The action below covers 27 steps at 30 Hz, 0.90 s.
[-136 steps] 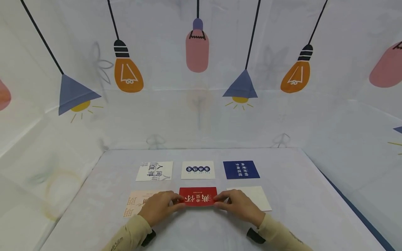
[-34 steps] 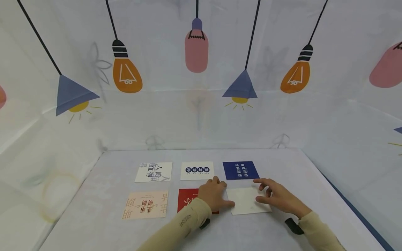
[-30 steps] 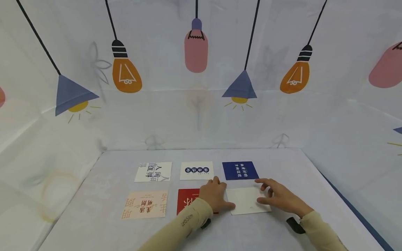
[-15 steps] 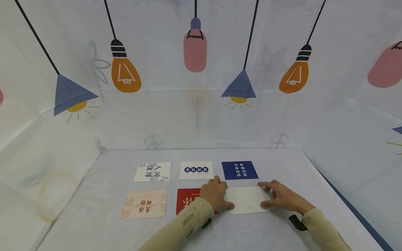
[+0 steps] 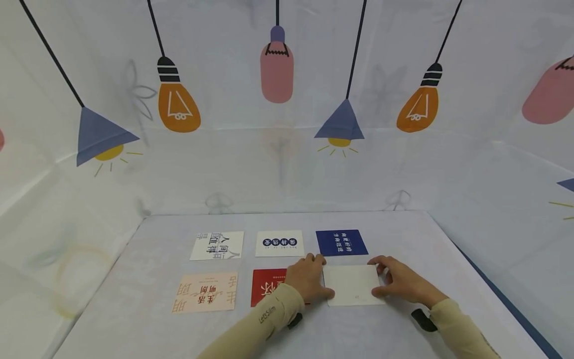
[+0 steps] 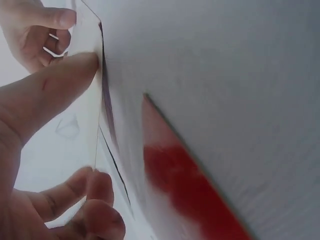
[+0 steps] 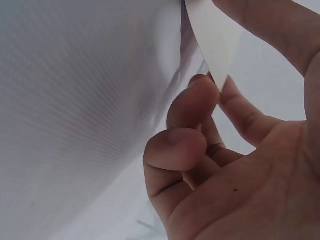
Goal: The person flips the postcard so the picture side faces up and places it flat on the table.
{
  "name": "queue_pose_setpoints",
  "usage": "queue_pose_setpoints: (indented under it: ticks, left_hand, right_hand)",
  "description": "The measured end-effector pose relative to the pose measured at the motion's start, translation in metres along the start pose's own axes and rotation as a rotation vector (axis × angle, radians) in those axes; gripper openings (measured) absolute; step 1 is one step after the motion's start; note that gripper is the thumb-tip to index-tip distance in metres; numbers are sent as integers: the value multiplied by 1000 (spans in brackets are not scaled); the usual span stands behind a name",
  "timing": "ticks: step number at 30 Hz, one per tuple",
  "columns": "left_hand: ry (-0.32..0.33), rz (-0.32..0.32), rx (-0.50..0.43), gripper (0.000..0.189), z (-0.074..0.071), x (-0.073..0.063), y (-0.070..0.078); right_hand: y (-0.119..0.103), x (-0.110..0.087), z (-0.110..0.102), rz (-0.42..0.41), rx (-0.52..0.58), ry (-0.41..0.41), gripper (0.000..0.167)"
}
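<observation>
A blank cream card [image 5: 352, 285] is at the front right of the table, held between both hands. My left hand [image 5: 307, 279] grips its left edge, thumb at the near corner and fingers at the far one. On the opposite edge, my right hand [image 5: 405, 283] holds it the same way. In the left wrist view a thin dark gap shows beneath the card [image 6: 87, 37], with fingertips pinching its end. The right wrist view has a card corner [image 7: 217, 65] between the fingers. Partly hidden under the left forearm lies a red card [image 5: 264, 288].
A peach card [image 5: 205, 292] lies front left on the white table [image 5: 148, 299]. Behind, in a row, are a white card with grey lettering [image 5: 217, 246], a white card with blue dots [image 5: 279, 243] and a navy card [image 5: 342, 242]. A lamp-printed cloth [image 5: 242, 164] hangs behind.
Both hands were on the red card earlier and have since moved right to the cream card. The right hand has closed on its right edge, and the card has straightened and risen slightly.
</observation>
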State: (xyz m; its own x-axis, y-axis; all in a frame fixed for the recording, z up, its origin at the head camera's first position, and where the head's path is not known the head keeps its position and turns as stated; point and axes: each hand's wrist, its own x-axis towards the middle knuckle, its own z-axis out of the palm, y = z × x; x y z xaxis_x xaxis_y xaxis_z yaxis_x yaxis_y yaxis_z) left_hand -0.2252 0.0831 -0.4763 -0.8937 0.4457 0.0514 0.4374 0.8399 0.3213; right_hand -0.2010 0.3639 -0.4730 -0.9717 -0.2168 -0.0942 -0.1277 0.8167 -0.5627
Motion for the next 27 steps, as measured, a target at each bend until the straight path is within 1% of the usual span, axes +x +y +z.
queue_pose_setpoints:
  ticks: [3,5,9,11,13,17,21,24,27]
  left_hand:
    - [-42,-46,-109,75,0,0,0]
    - [-61,-70,-190,71,-1,-1,1]
    - [-60,-96,-327,55,-5,-3,1]
    - [-61,-109,-383,49,-7,-4,1]
    - [-62,-112,-412,46,-7,-4,0]
    - [-68,-106,-428,45,-7,-4,1]
    - [-56,-96,-426,45,-7,-3,0]
    - [-48,-89,-429,45,-7,-2,-1]
    - [-52,-79,-483,44,-7,-2,-2]
  right_hand:
    - [-1,-2,-2,-18,15,16,71]
    - [-2,-3,-2,-35,18,30,70]
    - [-3,-5,-3,-42,28,55,69]
    - [-4,-6,-3,-25,38,63,67]
    - [-4,-7,-4,-15,52,69,64]
    - [-6,-10,-6,36,109,75,54]
    - [-7,-11,-10,104,217,36,53]
    - [-8,-10,-11,151,276,2,47]
    - [-8,-9,-12,189,304,-12,42]
